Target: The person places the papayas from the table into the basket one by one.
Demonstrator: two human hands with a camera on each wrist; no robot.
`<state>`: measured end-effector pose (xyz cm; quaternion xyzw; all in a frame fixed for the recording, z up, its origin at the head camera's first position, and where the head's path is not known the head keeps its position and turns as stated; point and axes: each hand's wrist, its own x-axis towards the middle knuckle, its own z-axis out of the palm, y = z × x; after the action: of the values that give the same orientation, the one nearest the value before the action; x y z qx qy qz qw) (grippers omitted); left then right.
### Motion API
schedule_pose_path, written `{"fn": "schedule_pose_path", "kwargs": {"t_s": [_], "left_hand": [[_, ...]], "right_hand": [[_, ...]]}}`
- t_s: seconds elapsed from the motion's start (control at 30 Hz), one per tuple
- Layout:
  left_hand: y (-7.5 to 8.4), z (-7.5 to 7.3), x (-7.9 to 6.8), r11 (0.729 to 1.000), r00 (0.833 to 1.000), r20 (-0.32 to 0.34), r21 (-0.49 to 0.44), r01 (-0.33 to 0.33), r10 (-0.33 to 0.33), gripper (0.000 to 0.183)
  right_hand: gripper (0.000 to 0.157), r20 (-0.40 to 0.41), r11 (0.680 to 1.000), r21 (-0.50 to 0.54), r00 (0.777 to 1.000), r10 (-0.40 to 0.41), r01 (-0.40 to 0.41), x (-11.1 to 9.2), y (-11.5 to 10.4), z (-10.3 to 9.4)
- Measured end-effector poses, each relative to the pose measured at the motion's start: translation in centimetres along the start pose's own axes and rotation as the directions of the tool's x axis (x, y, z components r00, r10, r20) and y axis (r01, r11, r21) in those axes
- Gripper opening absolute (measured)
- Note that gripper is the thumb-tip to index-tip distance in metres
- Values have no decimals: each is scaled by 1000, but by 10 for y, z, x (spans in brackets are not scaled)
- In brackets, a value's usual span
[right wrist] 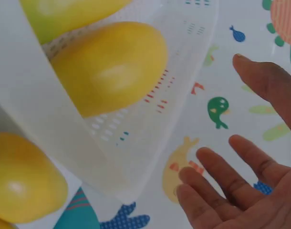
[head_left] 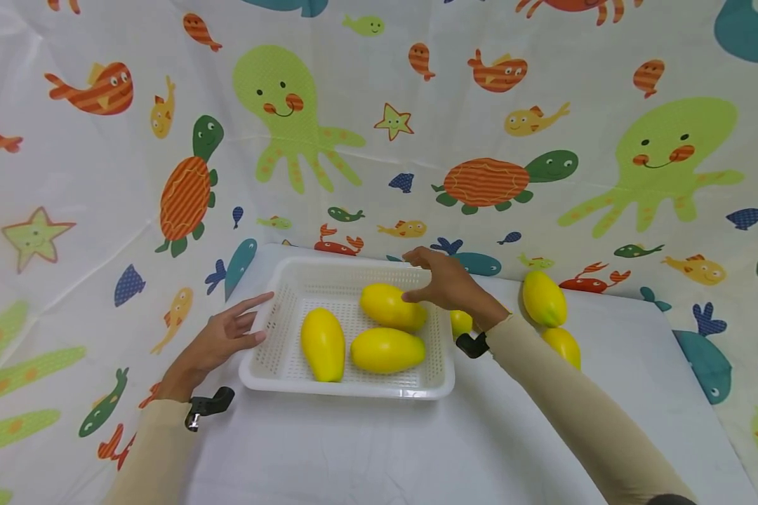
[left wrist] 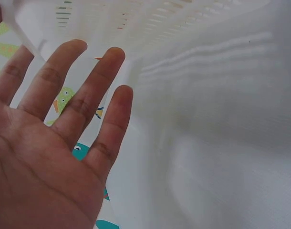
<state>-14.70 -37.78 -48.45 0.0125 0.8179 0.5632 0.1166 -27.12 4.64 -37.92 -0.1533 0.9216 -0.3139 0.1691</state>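
Observation:
A white plastic basket (head_left: 347,390) with slotted walls stands on the table, holding three smooth yellow mango-like fruits: one lengthwise at left (head_left: 323,345), one lying across at front right (head_left: 388,351), and another behind it (head_left: 388,306). Beside the basket's left wall, my left hand (head_left: 217,341) has its fingers spread and extended toward the rim; the left wrist view shows the bare palm (left wrist: 40,162) below the slotted wall. My right hand (head_left: 445,280) is over the back right corner, thumb and fingers apart. Nothing lies in its grasp in the right wrist view (right wrist: 250,186).
Outside the basket, a yellow fruit (head_left: 460,323) shows partly behind my right wrist. Two more, one at the back (head_left: 544,299) and one nearer (head_left: 563,345), lie farther right. A sea-animal-print cloth (head_left: 366,77) rises behind the white table (head_left: 328,449).

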Motion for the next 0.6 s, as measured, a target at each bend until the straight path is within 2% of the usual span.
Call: {"fn": "schedule_pose_path", "kwargs": {"t_s": [0.17,0.43,0.6], "left_hand": [[1,0,0,1000,1000,-4,2,6,-6,78],[1,1,2,1000,1000,-3,7,14,-14,78],[-1,1,2,1000,1000,-12,10,18,-18,78]], "right_hand": [[82,-61,998,-3,996,-62,62,-10,7,-11],[85,-143,995,-8,984,-104,104,-24,26,-29],[85,-184,992,-11,975,-124,124,-29,39,-33]]}}
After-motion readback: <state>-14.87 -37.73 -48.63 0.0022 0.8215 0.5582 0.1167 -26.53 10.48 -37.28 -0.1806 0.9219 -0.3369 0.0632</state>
